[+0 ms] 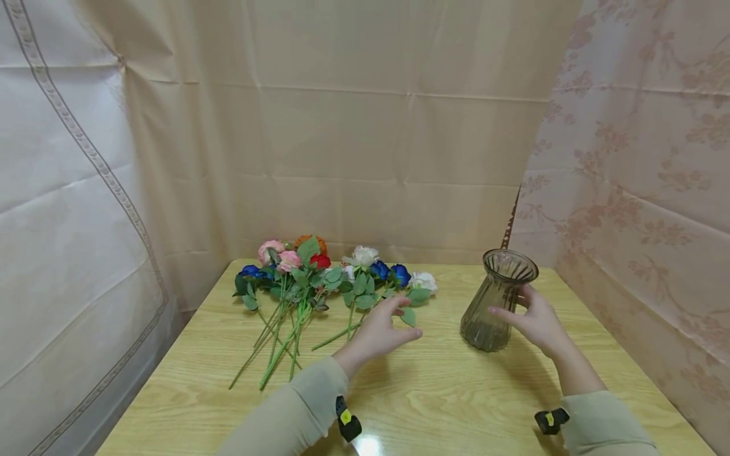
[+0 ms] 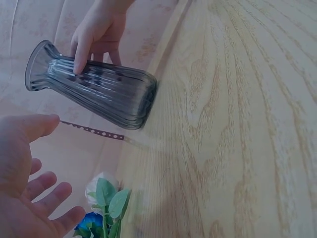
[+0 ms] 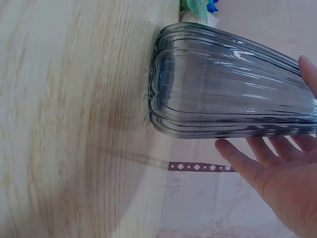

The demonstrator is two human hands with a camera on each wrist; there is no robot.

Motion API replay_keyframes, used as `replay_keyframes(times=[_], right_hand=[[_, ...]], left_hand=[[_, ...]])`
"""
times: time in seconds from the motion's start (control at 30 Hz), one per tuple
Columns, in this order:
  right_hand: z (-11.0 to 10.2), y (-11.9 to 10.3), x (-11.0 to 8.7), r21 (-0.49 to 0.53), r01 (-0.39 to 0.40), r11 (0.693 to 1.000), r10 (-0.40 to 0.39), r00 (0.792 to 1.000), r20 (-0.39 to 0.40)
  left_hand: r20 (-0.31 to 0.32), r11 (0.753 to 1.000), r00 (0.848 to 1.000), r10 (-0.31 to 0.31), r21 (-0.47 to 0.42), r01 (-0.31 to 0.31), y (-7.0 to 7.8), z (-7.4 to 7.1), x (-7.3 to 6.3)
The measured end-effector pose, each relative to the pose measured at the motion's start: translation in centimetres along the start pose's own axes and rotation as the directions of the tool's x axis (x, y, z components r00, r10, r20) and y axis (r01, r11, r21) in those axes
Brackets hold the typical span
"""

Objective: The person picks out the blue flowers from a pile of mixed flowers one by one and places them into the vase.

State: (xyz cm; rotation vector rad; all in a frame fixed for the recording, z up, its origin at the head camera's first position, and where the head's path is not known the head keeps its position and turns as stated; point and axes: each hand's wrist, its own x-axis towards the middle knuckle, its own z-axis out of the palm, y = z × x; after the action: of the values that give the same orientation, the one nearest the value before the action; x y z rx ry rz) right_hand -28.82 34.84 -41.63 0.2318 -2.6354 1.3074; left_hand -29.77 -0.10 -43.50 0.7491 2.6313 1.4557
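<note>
A smoky ribbed glass vase (image 1: pixel 492 316) with a flared rim stands upright on the right half of the table. My right hand (image 1: pixel 536 320) is at its right side, thumb in front of the glass and fingertips right at its far side. In the right wrist view the fingers (image 3: pixel 257 171) look fairly straight along the vase's edge. My left hand (image 1: pixel 382 329) hovers left of the vase, palm toward it, holding nothing. Its fingers (image 2: pixel 47 188) are spread and loosely bent. Near it lie white and blue artificial flowers (image 1: pixel 365 257) with green stems.
Farther left lies a bunch of pink, red, orange and blue flowers (image 1: pixel 289 261), stems toward the front. The wooden table (image 1: pixel 433 392) meets a beige cloth (image 1: pixel 388 158) at the back. Patterned cloth (image 1: pixel 644 209) hangs along the right side, white cloth (image 1: pixel 68 253) on the left.
</note>
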Motion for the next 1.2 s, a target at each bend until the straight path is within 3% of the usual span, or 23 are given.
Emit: replay_keyframes(times=[0.73, 1.2], right_hand=[[0.6, -1.0, -0.3, 0.013, -0.012, 1.000, 0.012, 1.000, 0.013], [2.5, -2.2, -0.6, 0.043, 0.058, 0.997, -0.060, 0.997, 0.046]], left_hand=[[0.005, 0.998, 0.999, 0.041, 0.051, -0.041, -0.7, -0.4, -0.5], [0.029, 0.998, 0.999, 0.042, 0.043, -0.043, -1.0, -1.9, -2.1]])
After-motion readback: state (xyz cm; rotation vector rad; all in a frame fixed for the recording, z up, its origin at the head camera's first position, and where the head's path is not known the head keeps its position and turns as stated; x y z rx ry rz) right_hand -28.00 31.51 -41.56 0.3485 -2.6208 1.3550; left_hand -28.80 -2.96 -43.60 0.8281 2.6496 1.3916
